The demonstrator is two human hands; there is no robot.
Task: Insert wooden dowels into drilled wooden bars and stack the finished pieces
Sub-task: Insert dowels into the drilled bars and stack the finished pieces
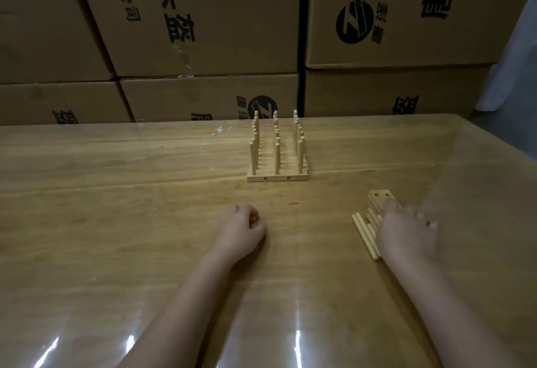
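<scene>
Right hand [406, 231] lies spread on the loose pale wooden dowels [364, 234] and flat drilled wooden bar [377, 195], long axes pointing away, desk's right side; the curled, empty left hand [242, 229] sits farther off.

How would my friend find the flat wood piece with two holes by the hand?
Start at the shiny brown wooden table and find the person's right hand near its right side. Poking out beyond it lies a pale flat wooden bar. Unlike the round loose wooden dowels beside it, it is flat with two dark holes.
</scene>
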